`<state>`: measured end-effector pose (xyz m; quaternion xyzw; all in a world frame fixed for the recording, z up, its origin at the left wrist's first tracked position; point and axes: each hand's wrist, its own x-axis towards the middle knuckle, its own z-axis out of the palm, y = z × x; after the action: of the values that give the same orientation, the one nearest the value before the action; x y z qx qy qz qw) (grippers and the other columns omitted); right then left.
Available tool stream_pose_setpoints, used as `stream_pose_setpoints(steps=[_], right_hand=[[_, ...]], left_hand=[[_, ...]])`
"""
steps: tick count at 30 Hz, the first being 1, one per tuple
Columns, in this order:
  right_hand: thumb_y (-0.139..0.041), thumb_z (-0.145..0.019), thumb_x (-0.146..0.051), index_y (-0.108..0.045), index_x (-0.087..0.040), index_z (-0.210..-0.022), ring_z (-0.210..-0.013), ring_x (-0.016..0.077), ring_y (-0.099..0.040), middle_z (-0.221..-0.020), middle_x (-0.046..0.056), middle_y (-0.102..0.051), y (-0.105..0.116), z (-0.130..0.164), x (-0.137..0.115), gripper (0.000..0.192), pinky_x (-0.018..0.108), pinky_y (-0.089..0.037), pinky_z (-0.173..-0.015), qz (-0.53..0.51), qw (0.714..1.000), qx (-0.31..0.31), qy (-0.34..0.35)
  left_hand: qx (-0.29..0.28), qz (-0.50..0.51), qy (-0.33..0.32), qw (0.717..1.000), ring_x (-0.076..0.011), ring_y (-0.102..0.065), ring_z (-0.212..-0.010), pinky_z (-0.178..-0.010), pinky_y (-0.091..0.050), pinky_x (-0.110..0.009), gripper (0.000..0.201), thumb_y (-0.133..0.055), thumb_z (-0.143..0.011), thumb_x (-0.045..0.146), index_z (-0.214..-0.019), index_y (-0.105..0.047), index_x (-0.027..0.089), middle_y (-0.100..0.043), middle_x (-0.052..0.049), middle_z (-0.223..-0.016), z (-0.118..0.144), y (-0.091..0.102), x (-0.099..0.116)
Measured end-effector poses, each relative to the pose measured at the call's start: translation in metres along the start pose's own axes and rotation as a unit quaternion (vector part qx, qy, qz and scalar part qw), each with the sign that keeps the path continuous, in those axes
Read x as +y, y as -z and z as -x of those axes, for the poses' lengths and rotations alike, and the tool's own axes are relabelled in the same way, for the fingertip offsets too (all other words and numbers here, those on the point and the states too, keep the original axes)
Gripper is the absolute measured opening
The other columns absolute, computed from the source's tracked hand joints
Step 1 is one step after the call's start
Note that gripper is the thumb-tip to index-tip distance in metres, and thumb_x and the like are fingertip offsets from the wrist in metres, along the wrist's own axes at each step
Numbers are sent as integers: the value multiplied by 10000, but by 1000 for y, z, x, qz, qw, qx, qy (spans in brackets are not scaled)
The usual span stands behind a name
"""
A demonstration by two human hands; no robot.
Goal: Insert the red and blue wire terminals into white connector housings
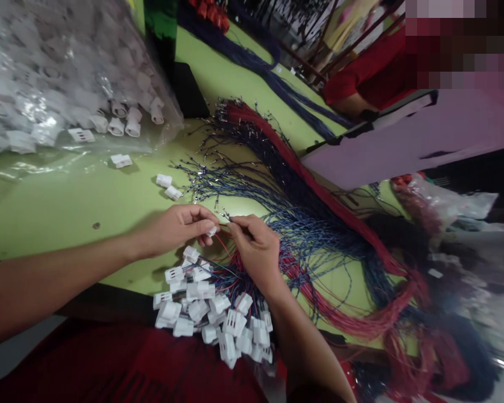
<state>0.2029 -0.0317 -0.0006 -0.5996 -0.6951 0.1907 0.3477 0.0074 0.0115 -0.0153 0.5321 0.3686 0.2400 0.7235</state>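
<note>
Just beyond the connector pile (199, 291), the left hand (174, 230) pinches a small white connector (211, 231) and the right hand (257, 246) grips metal-tipped wire ends (224, 214), seemingly at the wire-loading step. The next move appears to call for aligning a tip with a slot; the left hand hides most of the connector, its slots unreadable.

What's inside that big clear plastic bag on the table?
Through the plastic bag you can see a heap of small white plugs. Those nearest its lower edge show most clearly; whatever sits deeper is covered by the plugs in front, and glare hides some patches.
</note>
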Motion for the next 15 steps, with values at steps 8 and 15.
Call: stream_pose_setpoints(steps=[8, 15], right_hand=[[-574, -931, -179, -736, -235, -872, -662, 142, -605, -711, 12, -659, -2, 4, 3, 181, 272, -467, -618, 70, 993, -8, 96], [-595, -924, -166, -738, -211, -884, -671, 143, -603, -709, 23, -637, -1, 3, 1, 155, 276, -485, -610, 38, 990, -16, 136]], left_hand=[[16, 17, 4, 1000, -114, -605, -598, -545, -451, -233, 236, -569, -910, 402, -929, -614, 171, -685, 6, -666, 0, -1, -5], [30, 140, 35, 989, -102, -556, -539, -508, -401, -220, 278, -673, -827, 445, -813, -612, 174, -645, 21, -594, -1, -1, -5]])
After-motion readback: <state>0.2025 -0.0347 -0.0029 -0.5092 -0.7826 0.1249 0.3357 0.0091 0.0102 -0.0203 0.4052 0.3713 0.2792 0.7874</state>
